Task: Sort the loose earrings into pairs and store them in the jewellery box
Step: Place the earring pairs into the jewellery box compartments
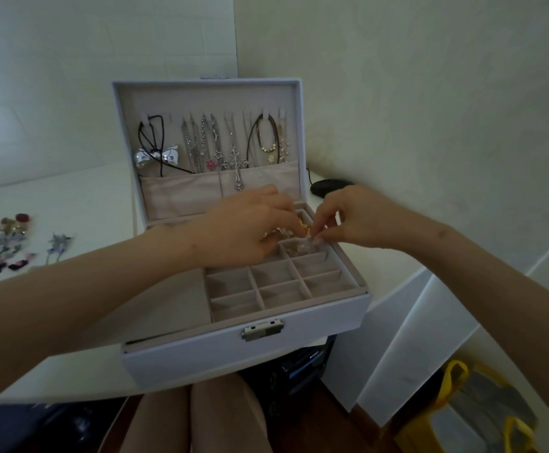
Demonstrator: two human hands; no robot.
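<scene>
Over the jewellery box [245, 354] — storing — my left hand [243, 227] pinches a gold earring [303, 229], right hand [355, 218] a pale bit [310, 242]; nxt seat both.

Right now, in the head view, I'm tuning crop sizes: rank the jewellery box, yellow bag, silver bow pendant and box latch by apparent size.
1. jewellery box, largest.
2. yellow bag, though the frame edge cuts it.
3. silver bow pendant and latch look alike; the latch is nearer the camera, so I leave them unranked.
</scene>
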